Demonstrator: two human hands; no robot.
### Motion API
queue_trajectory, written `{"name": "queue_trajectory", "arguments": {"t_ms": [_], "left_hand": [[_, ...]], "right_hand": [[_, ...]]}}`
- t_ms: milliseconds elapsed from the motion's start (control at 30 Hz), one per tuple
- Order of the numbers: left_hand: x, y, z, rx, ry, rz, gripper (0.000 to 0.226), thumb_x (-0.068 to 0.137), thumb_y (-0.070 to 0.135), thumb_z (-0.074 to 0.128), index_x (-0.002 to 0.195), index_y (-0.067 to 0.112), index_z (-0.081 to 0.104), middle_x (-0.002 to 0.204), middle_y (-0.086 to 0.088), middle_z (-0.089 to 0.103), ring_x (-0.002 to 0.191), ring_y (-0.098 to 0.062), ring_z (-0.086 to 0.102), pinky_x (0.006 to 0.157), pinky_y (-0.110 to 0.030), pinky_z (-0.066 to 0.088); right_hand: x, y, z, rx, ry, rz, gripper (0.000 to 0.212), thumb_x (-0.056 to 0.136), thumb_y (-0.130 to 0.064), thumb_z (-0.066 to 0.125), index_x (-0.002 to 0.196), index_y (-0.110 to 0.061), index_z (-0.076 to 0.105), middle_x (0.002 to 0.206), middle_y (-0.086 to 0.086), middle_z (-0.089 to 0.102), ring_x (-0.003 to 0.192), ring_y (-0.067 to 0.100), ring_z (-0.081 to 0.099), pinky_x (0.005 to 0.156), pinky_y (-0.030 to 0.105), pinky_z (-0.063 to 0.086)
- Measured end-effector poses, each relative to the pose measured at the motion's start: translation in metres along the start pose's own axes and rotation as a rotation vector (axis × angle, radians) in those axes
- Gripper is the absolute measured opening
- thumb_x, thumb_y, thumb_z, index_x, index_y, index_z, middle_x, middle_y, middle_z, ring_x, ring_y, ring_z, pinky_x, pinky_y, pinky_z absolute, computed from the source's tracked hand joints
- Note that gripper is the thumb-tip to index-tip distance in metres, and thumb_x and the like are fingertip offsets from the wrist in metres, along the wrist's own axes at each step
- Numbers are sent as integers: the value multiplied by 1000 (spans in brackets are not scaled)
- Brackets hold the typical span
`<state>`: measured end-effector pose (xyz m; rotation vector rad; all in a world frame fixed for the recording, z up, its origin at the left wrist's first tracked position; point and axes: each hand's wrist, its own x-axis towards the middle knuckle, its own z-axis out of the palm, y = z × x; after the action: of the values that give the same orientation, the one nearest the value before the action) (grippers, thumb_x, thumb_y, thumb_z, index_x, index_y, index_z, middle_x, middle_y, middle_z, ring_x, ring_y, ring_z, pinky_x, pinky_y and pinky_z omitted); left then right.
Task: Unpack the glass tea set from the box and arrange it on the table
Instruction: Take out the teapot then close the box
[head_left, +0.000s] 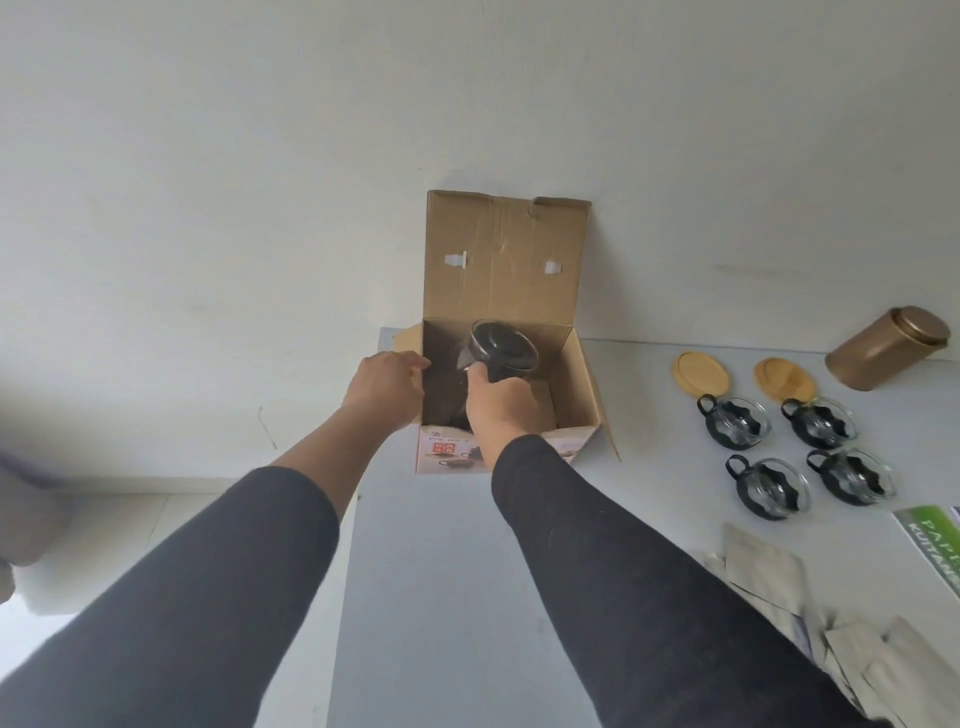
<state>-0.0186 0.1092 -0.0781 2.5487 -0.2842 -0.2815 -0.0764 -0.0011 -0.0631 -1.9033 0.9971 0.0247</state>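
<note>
An open cardboard box (574, 384) stands at the far left of the grey table (457, 597), its lid flap up against the wall. My right hand (501, 408) grips the handle of a glass teapot with a black lid (503, 345), which sits tilted in the box's mouth. My left hand (384, 387) holds the box's left wall, fingers curled over its rim. Several glass cups in black holders (735, 422) (821, 423) (771, 488) (852, 478) stand on the table to the right.
Two round wooden lids (698, 374) (782, 379) lie behind the cups. A gold tin (888, 353) lies on its side at the far right. Grey paper wrappers (769, 577) and a green printed sheet (935, 540) lie at the right front. The table's left edge drops to the floor.
</note>
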Motion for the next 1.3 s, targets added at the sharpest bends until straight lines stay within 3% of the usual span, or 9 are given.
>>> {"name": "queue_trajectory", "arguments": {"t_ms": [200,333,400,467,533,700,900,1033,1300], "left_hand": [[-2,0,-3,23,-16,-4,40,93,10,43,127,24,60,129,-6,60,120,-27,52,101,-34,46],[-5,9,-4,112,-32,-26,47,89,5,45,131,22,56,133,-8,54,124,-27,48,101,-37,45],[-9,20,-2,207,-7,-29,54,84,1,48,133,21,54,135,-8,47,125,-27,46,101,-39,44],[-15,35,4,256,61,4,53,83,2,49,132,20,55,138,-5,42,126,-26,44,103,-38,40],[-22,54,16,241,115,67,44,88,9,48,130,18,56,141,-3,41,129,-25,40,107,-37,35],[-35,114,57,175,69,143,38,92,31,48,124,14,61,135,-5,48,125,-25,45,104,-37,38],[-44,169,113,222,-88,-58,62,93,53,40,137,9,42,137,-10,47,129,-29,43,104,-42,35],[-41,174,138,331,-98,-175,56,95,50,30,133,11,43,131,-8,53,124,-27,46,100,-43,33],[-41,176,151,439,-22,-163,37,95,35,24,109,16,53,110,-6,57,106,-27,47,85,-42,31]], "right_hand": [[-7,-15,-38,357,12,46,37,94,-45,47,108,-12,57,75,-5,55,63,8,51,49,20,37],[-11,-27,-71,558,23,61,31,91,-41,55,105,-13,57,91,3,60,76,18,56,52,22,40],[-9,-26,-89,613,34,20,26,90,-37,57,92,-11,62,84,2,62,68,16,56,52,23,40],[-7,-22,-109,593,55,-44,28,91,-33,55,70,-15,56,68,-1,57,57,13,50,52,23,39],[-3,-16,-130,600,81,-101,31,92,-30,53,64,-17,52,62,-3,53,54,12,46,53,24,37],[19,24,-173,558,117,-167,27,95,-28,47,71,-17,47,67,-3,48,59,12,40,56,24,31],[52,94,-214,544,64,-87,29,99,-29,43,73,-19,49,70,-3,47,63,9,41,59,22,30],[77,134,-230,540,29,-33,28,99,-27,42,74,-20,51,69,-3,48,63,8,41,59,21,30],[116,172,-235,449,-29,-4,29,97,-25,41,69,-18,47,66,-1,47,57,11,38,52,23,28]]}}
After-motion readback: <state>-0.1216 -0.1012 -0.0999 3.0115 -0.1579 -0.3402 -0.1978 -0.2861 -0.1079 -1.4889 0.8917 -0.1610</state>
